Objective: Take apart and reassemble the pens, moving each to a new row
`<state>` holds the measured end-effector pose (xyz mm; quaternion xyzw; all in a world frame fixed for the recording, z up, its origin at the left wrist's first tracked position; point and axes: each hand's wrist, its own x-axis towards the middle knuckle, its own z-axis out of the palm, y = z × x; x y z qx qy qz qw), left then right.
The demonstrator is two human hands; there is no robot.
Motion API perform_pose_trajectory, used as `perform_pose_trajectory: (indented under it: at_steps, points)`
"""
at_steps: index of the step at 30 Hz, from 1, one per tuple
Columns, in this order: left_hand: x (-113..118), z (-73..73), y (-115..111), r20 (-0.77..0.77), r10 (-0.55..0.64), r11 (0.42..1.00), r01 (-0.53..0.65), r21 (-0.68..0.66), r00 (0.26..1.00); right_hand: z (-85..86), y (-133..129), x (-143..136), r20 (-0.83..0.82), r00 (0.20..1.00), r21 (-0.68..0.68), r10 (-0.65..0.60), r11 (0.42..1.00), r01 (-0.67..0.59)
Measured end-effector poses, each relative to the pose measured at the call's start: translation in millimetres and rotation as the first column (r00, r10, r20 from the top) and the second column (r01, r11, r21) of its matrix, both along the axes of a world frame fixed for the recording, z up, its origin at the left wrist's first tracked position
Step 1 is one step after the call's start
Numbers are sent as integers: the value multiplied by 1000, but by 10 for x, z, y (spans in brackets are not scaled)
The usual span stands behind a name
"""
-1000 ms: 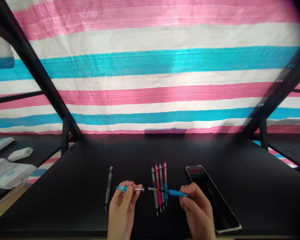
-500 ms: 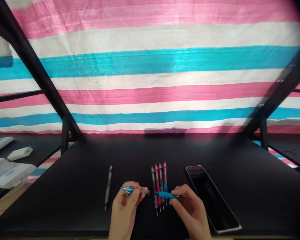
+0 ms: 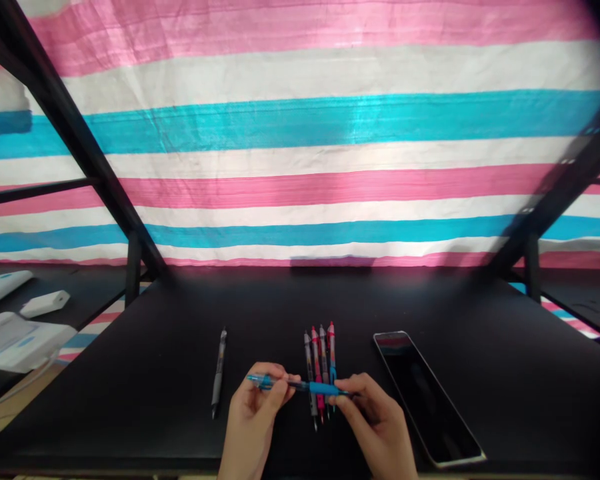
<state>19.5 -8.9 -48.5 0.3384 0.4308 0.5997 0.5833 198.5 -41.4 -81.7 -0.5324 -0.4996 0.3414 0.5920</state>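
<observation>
I hold a blue pen crosswise over the black table, one hand on each end. My left hand pinches its clear upper barrel. My right hand pinches the blue grip end. The two halves are pushed together into one pen. Just behind and under it, several pens in grey, pink and blue lie side by side. A single grey pen lies alone, left of my left hand.
A dark phone lies screen up to the right of my right hand. Black frame bars slant up at both sides. White boxes and devices sit on the neighbouring table at far left. A striped sheet hangs behind.
The pen's two halves were apart, one in each hand; my hands moved toward each other and the halves now join into one pen.
</observation>
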Motion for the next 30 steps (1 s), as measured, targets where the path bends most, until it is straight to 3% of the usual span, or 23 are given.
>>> perform_pose_trajectory:
  at_steps: [8, 12, 18, 24, 30]
  points:
    - [-17, -16, -25, 2, -69, 995, 68, 68, 998, 155, -5, 10, 127, 982, -44, 143, 989, -138]
    - [-13, -26, -15, 31, -19, 999, 18, 35, 999, 150, 7, -5, 80, 978, -19, 191, 981, -191]
    - [-4, -25, 9, 64, 21, 1000, -22, 4, 998, 97, 7, -19, 85, 995, -15, 55, 998, -54]
    - [1, 20, -11, 44, 21, 1000, -20, -8, 999, 158, 11, -18, 133, 977, 13, 166, 986, -169]
    - [-4, 3, 5, 39, 14, 1000, -14, 6, 999, 83, 0, -27, 154, 985, 15, 80, 996, -83]
